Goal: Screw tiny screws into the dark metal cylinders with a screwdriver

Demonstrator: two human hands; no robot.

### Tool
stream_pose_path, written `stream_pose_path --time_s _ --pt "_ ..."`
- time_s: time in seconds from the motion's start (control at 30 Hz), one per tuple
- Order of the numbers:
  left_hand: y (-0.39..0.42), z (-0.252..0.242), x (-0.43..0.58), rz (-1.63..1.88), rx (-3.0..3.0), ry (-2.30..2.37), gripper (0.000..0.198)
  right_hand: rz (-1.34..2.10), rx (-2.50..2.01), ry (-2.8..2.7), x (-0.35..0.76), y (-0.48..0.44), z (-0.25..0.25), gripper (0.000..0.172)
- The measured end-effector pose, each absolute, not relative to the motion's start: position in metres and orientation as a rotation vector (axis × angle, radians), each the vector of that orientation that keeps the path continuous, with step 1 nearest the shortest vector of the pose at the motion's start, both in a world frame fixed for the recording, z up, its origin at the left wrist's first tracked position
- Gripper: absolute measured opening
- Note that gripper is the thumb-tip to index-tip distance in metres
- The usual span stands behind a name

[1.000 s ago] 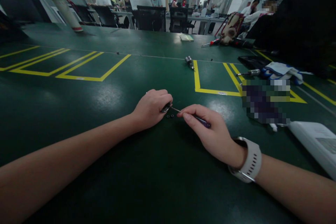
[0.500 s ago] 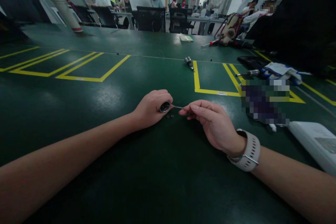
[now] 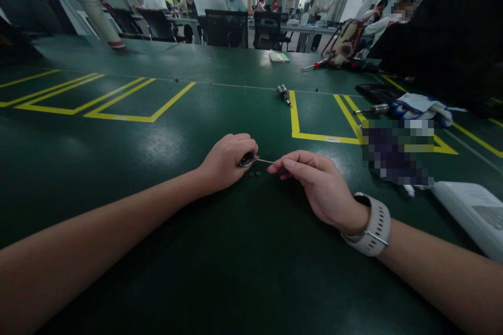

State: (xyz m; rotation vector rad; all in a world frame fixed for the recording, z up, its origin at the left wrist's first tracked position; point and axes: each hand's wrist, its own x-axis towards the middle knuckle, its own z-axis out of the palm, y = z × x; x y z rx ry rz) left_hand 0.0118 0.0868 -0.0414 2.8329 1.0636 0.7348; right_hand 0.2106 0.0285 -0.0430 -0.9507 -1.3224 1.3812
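Looked to be working a slim, straight, silver metal rod at the edge of a round, hollow, silver metal part with a dark inside. Could not tell the exact point of contact, with the left fingers in the way. Seemed to call for a firm left hold and small, controlled turns or pushes along the rod's line, clear of two small, dark, ring-shaped pieces lying just below on the smooth green table. Held the round part in the left hand, fingers wrapped closely around it, knuckles up, opening toward the camera. Pinched the rod narrowly between right-hand thumb and fingertips, other fingers loosely curled. Angled both forearms inward from the lower corners.
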Motion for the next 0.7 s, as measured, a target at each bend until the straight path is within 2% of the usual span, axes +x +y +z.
stream_pose_path --time_s 0.43,0.7 --pt "0.0887 -0.0422 0.0116 0.843 2.721 0.945 0.014 1.462 -0.925 -1.194 0.2090 0.0282 -0.0413 0.012" --pt "0.0895 -0.0438 0.0121 0.754 2.843 1.058 0.011 1.017 -1.088 -1.656 0.2107 0.0201 -0.0372 0.017"
